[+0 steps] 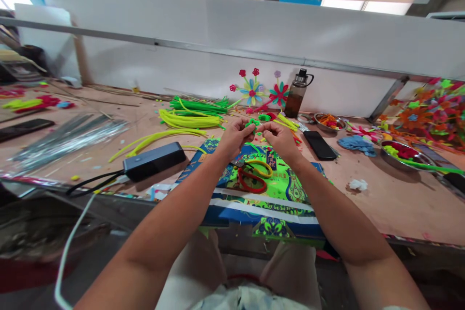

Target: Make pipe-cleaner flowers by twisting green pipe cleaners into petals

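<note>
My left hand (235, 138) pinches a small green fuzzy pipe-cleaner piece (253, 123) in front of me. Close to its right, my right hand (279, 139) has its fingers pressed together at the same green piece. Both hands are above a blue and green patterned box (286, 198). On the box, below my hands, lie scissors with red and yellow handles (252, 183). Green pipe cleaners (196, 106) and yellow ones (189, 120) are piled behind my left hand.
A black power bank (154, 161) with cables lies left of the box. To the right are a phone (319, 145), a bottle (297, 94), a bowl of orange pieces (329, 122) and another metal bowl (405, 155). Pipe-cleaner flowers (252, 92) stand behind.
</note>
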The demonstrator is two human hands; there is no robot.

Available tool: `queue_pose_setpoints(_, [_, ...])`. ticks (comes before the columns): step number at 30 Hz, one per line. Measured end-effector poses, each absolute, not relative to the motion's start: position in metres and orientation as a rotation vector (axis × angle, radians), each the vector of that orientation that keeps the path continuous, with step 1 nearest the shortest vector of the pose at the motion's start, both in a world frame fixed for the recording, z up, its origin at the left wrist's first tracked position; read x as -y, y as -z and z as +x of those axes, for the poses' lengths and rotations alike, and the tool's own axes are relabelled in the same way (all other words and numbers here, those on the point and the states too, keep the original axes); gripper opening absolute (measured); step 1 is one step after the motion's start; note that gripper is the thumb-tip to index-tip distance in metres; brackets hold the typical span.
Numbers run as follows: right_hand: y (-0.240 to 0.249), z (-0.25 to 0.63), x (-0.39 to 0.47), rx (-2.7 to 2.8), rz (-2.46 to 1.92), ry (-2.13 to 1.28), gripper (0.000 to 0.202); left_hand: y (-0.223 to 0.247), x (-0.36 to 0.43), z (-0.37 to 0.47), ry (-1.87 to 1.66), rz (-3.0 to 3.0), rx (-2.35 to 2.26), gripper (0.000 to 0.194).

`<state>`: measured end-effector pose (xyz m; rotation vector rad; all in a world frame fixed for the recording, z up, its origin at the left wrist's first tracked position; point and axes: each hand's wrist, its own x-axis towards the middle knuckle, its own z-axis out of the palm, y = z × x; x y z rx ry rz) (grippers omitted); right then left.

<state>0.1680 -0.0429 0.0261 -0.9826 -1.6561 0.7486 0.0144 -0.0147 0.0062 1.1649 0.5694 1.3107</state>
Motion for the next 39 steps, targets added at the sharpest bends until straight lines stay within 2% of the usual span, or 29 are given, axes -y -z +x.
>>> queue_pose_setpoints(4, [-0.031,0.179,0.042,1.749,-0.929,-0.851,0.017,-0.008,0.013,0.009,-1.055,0.931,-0.498,0.021])
queue_pose_setpoints(9, [-0.028,0.193,0.038,1.842,-0.718,-1.163,0.030,-0.010,0.014,0.008,-0.968,0.840,-0.407,0.011])
queue_pose_setpoints(18, [-0.027,0.191,0.032,1.921,-0.732,-0.840,0.028,-0.011,0.017,0.012,-0.991,0.803,-0.446,0.014])
queue_pose_setpoints(29, [-0.028,0.196,0.030,1.994,-0.789,-0.809,0.027,-0.010,0.018,0.015,-0.986,0.815,-0.451,0.015])
queue_pose_setpoints(39, [-0.037,0.205,0.036,2.098,-1.034,-0.681,0.018,-0.005,0.021,0.019,-1.048,1.156,-0.581,0.034])
